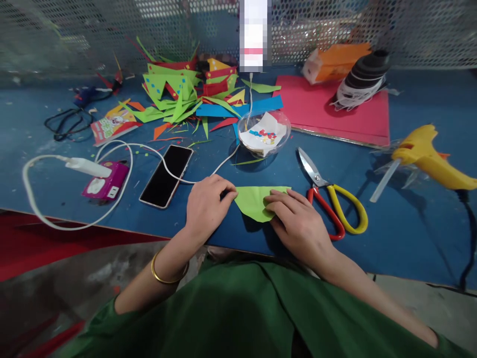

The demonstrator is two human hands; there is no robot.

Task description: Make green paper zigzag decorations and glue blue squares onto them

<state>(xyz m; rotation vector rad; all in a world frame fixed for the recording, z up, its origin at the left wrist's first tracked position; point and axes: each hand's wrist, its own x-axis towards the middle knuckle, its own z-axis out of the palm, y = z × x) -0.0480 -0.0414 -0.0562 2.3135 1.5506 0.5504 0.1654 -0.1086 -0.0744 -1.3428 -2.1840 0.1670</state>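
Observation:
A piece of light green paper (253, 201) with a straight far edge and a curved near edge lies on the blue table in front of me. My left hand (209, 204) pinches its left corner between thumb and fingers. Across its right part rests my right hand (296, 219), fingers curled on the paper and thumb at the curved edge. Just right of that hand lie scissors (316, 180) with one red and one yellow handle, blades pointing away. Beyond the paper stands a clear plastic bowl (285, 130) holding a white paper and small red and blue bits.
A phone (166, 176), a white cable and a purple adapter (119, 181) lie left. Green, red and yellow paper cutouts (167, 82) pile up behind. Red sheets (335, 117) bear a black thread cone (363, 74). A yellow glue gun (428, 154) lies right. Perforated metal (208, 30) borders the back.

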